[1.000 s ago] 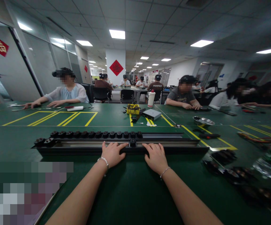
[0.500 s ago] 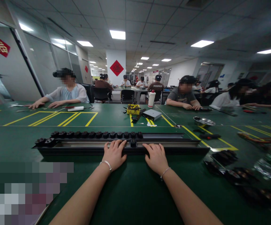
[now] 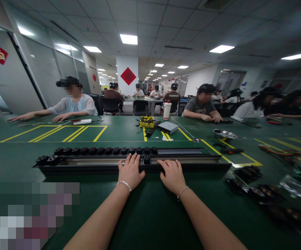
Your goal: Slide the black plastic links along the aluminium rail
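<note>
A long black rail (image 3: 88,170) lies crosswise on the table before me, with a pale strip running along its channel. My left hand (image 3: 130,170) rests on its near side, fingers spread over the channel and thumb out to the right. To the right, my right hand (image 3: 172,173) also touches the rail with its fingers apart. Between them a small black block (image 3: 146,159) sits in the channel. Round black socket-like modules (image 3: 108,150) stand in a row along the back, and two more modules (image 3: 53,159) are at the left end.
Loose black modules (image 3: 269,192) and a clear plastic bottle (image 3: 298,185) lie at the right. Farther back are a metal bowl (image 3: 225,134), a grey box (image 3: 167,127), a yellow item with black cables (image 3: 147,122) and a white bottle (image 3: 167,110). Other people sit across the table.
My left hand has slid slightly right along the rail, toward the black block. My right hand stays nearly in place. The person at far left has stretched an arm outward.
</note>
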Demonstrator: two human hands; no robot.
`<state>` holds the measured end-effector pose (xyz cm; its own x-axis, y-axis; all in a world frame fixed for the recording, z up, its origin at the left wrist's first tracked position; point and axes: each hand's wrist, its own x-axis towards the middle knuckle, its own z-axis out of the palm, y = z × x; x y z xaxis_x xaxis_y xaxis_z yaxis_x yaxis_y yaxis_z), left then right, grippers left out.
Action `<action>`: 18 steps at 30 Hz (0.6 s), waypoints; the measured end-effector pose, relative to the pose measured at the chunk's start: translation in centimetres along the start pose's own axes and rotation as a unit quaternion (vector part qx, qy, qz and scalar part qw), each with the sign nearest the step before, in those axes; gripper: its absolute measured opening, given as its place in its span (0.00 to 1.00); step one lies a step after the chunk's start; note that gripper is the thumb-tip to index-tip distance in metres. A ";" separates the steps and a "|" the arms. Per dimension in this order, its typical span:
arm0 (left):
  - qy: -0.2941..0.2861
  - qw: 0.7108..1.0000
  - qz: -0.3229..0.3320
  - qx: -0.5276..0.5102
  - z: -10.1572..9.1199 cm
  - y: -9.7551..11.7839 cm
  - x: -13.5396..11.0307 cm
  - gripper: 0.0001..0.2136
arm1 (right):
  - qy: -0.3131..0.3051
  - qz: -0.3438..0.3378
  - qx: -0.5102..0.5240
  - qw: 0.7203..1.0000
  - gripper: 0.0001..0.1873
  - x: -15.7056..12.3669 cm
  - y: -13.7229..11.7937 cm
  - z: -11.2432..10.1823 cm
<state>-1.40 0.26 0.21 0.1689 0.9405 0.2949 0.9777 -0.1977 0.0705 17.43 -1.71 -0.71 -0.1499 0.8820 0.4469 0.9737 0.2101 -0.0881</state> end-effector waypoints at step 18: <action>0.004 1.000 0.002 0.003 0.0 0.2 0.2 0.28 | 0.003 -0.003 -0.002 1.000 0.23 -0.1 0.0 -0.1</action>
<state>-1.17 0.37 0.31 0.1716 0.9374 0.3032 0.9778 -0.1997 0.0639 17.42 -1.81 -0.66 -0.1548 0.8783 0.4525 0.9735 0.2135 -0.0815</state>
